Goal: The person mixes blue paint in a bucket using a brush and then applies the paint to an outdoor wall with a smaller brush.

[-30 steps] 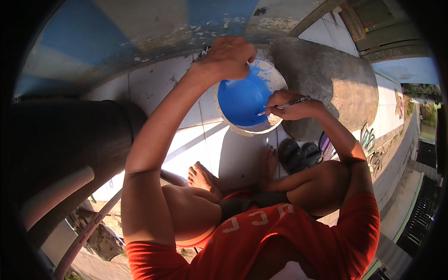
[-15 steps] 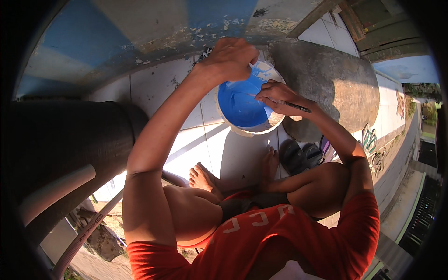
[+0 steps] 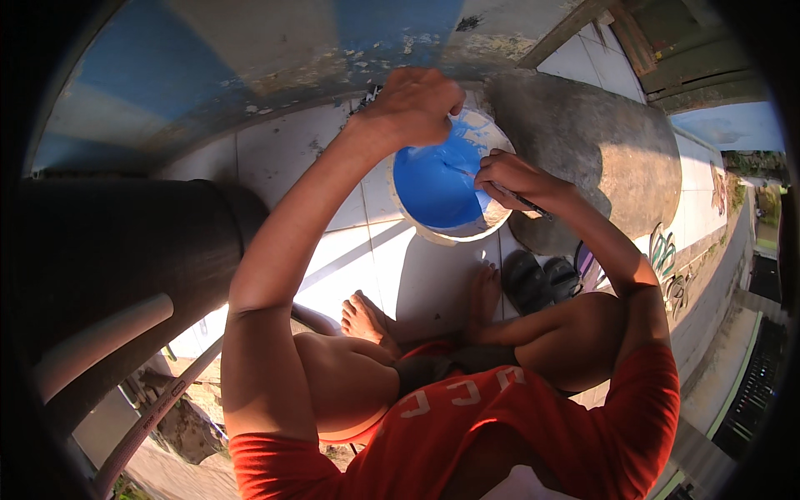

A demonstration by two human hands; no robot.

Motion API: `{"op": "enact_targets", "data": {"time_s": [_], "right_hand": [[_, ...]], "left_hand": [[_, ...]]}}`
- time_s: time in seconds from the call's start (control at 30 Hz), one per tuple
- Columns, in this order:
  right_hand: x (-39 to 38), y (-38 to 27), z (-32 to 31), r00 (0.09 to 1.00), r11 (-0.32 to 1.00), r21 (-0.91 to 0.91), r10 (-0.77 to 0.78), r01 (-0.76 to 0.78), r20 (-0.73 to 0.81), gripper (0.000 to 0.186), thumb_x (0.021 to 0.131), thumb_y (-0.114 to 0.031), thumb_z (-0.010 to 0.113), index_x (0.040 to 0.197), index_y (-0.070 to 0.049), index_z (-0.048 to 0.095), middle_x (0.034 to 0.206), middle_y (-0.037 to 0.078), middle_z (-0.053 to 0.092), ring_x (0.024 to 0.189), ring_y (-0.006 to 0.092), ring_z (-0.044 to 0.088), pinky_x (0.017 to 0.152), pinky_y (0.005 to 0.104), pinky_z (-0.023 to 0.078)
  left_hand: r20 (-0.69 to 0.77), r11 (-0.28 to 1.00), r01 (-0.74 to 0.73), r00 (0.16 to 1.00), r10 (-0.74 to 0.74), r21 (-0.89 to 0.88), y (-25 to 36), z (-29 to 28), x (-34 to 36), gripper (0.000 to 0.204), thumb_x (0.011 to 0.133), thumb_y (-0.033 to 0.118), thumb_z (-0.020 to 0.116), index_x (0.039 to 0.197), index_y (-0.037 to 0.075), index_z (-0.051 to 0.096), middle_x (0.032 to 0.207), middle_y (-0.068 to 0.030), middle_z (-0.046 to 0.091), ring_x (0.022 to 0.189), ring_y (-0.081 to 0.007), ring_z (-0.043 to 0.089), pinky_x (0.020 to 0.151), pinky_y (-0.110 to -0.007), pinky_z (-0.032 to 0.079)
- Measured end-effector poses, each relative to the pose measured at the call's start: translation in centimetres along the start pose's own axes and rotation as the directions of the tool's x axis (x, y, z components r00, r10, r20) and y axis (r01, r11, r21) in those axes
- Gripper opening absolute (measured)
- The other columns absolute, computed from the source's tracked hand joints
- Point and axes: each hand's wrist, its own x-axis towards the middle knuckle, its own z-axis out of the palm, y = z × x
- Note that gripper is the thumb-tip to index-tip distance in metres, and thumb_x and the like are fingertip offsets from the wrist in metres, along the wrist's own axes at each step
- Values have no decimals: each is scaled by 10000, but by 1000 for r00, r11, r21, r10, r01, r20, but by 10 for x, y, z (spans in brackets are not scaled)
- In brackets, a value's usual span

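Observation:
A white bucket (image 3: 457, 239) holding bright blue paint (image 3: 437, 190) stands in front of me, its inner wall smeared with blue. My left hand (image 3: 414, 107) is closed at the far left rim and appears to grip it; its fingertips are partly hidden. Over the right side of the opening, my right hand (image 3: 508, 177) pinches a thin paintbrush (image 3: 533, 206). The brush's dark handle sticks out below the hand, and its far end reaches into the paint.
A wall with blue and pale painted bands (image 3: 275, 50) peels along its base. A large black cylinder (image 3: 125, 258) lies at left, with a hose (image 3: 167, 404) below. Right of the bucket is a grey concrete slab (image 3: 633, 167); dark sandals (image 3: 542, 279) sit nearer on white tiles (image 3: 333, 267).
My right hand has shifted slightly right with the paintbrush, showing more of its end in the paint. My left hand stays at the rim.

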Motion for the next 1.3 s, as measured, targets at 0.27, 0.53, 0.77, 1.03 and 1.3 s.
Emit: {"op": "enact_targets", "data": {"time_s": [0.27,0.53,0.77,1.03,1.3], "right_hand": [[10,-3,3,992,993,101,-57,68,-108,177,862,-106,562,905,-19,710,828,120,650,852,287,588,827,377,467],[-3,-16,-15,960,968,249,-28,-44,278,198,877,-129,570,957,-22,715,905,150,685,872,293,626,812,382,484],[3,4,-12,997,993,-102,61,-65,-47,189,877,-111,555,940,-35,716,933,130,682,916,275,619,797,389,488],[-14,1,-8,993,983,168,57,-74,105,109,816,-66,582,825,-13,677,816,121,641,834,294,596,801,374,475],[-9,-11,-10,990,996,94,-18,5,143,150,810,-42,567,870,-12,701,903,138,675,931,302,614,797,346,478]], "left_hand": [[34,1000,15,999,-15,-1,2,-4,1,250,706,72,607,941,59,691,817,-146,668,907,-302,639,838,-418,475],[19,999,31,999,-31,-8,-4,-1,-7,263,716,83,607,964,63,691,888,-164,667,960,-312,626,883,-437,453],[2,1000,16,1000,-16,-7,-1,-4,-6,260,723,82,605,968,67,691,893,-162,669,957,-314,628,884,-443,453],[-29,1000,8,1000,-8,9,-2,-2,-5,257,719,78,607,960,61,694,827,-156,671,922,-313,640,863,-440,466],[-6,1000,27,1000,-27,1,-2,-1,-7,251,708,71,611,944,62,696,794,-155,664,907,-316,640,861,-439,469]]}}
